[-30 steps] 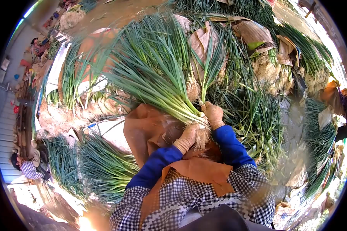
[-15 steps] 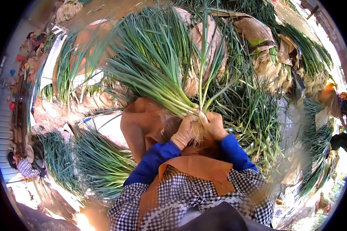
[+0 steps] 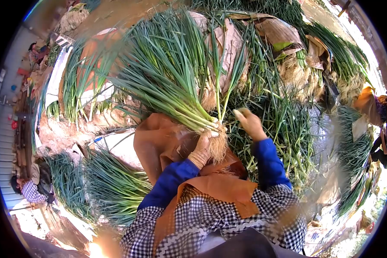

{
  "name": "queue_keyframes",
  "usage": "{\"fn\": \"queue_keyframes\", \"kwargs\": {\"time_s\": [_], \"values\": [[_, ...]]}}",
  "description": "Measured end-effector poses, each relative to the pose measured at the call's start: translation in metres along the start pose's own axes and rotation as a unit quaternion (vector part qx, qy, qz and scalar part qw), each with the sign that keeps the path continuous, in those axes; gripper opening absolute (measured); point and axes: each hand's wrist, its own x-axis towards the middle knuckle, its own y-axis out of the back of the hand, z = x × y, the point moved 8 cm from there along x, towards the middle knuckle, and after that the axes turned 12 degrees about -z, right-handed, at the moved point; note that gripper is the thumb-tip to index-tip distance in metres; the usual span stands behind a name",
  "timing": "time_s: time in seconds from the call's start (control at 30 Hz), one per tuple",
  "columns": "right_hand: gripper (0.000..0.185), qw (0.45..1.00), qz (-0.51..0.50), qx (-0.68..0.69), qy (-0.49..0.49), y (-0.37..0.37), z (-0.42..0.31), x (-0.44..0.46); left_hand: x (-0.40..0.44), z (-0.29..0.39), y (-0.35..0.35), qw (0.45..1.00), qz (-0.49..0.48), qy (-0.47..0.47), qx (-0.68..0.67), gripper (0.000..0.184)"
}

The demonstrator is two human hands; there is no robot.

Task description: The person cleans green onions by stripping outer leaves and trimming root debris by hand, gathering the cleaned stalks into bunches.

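Over brown apron [image 3: 152,139], left hand [image 3: 203,147] closed around green onion bunch [image 3: 188,112] near roots; right hand [image 3: 252,124] half-open, apparently empty. Loosened left grip could spill stalks.

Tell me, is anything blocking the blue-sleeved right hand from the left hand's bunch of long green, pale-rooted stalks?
No, nothing visible. The right hand is beside the bunch, across an open gap; loose green leaves seem to lie beneath.

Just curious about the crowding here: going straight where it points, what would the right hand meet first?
The right hand would probably meet the outer green onion stalks of the bundle in the left hand, though depth is unclear.
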Motion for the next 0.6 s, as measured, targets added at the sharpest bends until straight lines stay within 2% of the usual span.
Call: {"fn": "queue_keyframes", "kwargs": {"time_s": [0.03,0.07,0.1,0.17,0.2,0.23,0.3,0.33,0.37,0.4,0.43,0.5,0.53,0.57,0.6], "values": [[0.052,0.996,-0.066,0.036,-0.038,-0.029,0.023,0.035,0.000,0.001,0.000,1.000,0.000,-0.001,0.005,0.043],[0.050,0.993,-0.110,0.025,-0.032,-0.044,0.016,0.049,-0.002,-0.001,0.003,1.000,0.005,0.009,-0.006,0.042],[0.041,0.994,-0.110,-0.009,0.004,-0.059,0.017,0.064,-0.002,-0.003,0.006,1.000,0.009,0.018,-0.017,0.042],[0.034,0.986,0.000,-0.166,0.032,-0.053,-0.014,0.049,0.004,-0.001,0.021,1.000,0.000,-0.002,0.001,0.041],[0.032,0.984,0.017,-0.171,0.041,-0.052,-0.021,0.040,0.006,-0.004,0.024,0.998,-0.038,0.002,-0.043,0.046],[0.033,0.991,0.025,-0.127,0.044,-0.044,-0.037,0.020,0.005,-0.007,0.024,0.993,-0.074,0.009,-0.088,0.051],[0.029,0.990,-0.042,-0.047,0.125,-0.036,-0.046,-0.019,-0.004,-0.003,0.012,0.999,0.018,0.019,-0.039,0.050],[0.027,0.984,-0.071,0.119,0.109,-0.025,-0.032,-0.042,0.000,-0.002,0.006,0.999,-0.036,0.009,-0.026,0.051],[0.026,0.951,-0.099,0.279,0.089,-0.011,-0.016,-0.062,0.003,-0.001,-0.001,0.996,-0.090,-0.002,-0.014,0.052],[0.025,0.917,-0.051,0.372,0.133,0.022,-0.008,-0.077,0.001,-0.004,0.006,0.997,-0.056,0.037,-0.028,0.053],[0.024,0.871,0.001,0.460,0.176,0.049,-0.005,-0.089,-0.001,-0.005,0.005,0.997,-0.055,0.037,-0.030,0.053],[0.018,0.977,-0.039,0.202,0.052,0.055,-0.019,-0.071,0.001,-0.004,-0.002,0.998,-0.042,0.019,-0.042,0.049],[0.026,0.991,0.037,-0.093,0.092,0.049,-0.037,-0.061,-0.001,-0.002,-0.005,1.000,-0.015,0.010,-0.024,0.039],[0.040,0.987,-0.040,-0.113,0.110,0.026,-0.054,-0.045,0.000,-0.003,-0.003,1.000,-0.018,0.012,-0.022,0.039],[0.039,0.972,-0.145,-0.024,0.183,0.002,-0.072,-0.035,0.001,-0.005,0.002,0.999,-0.018,0.027,-0.015,0.037]]}}
